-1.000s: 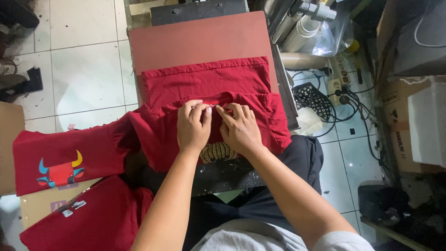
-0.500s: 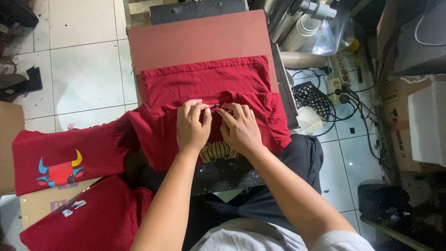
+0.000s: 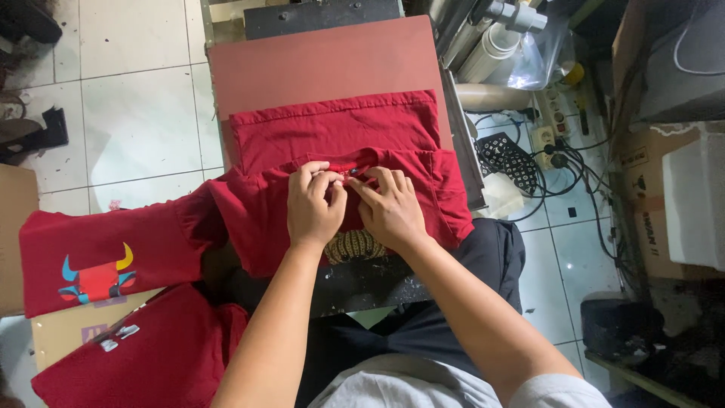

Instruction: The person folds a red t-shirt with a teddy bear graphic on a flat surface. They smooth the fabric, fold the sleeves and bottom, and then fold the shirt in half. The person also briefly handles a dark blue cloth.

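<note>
Press platen [image 3: 317, 68] carries red shirt [image 3: 332, 132]; left hand [image 3: 313, 208] and right hand [image 3: 389, 211] pinch its collar [image 3: 355, 168]. Best centred, pulled flat.

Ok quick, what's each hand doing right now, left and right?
Left hand: closed, pinching the neckline of the red shirt.
Right hand: closed, pinching the same neckline.

My left hand [image 3: 313, 205] and right hand [image 3: 389, 210] lay side by side, palms down, knuckles toward me. The fingers [image 3: 311, 172] of the left were curled inward, thumb and forefinger pinched together at the tips. The right hand's fingers [image 3: 396, 181] bent the same way, meeting the left's. Both forearms reached forward, bare, converging.
</note>
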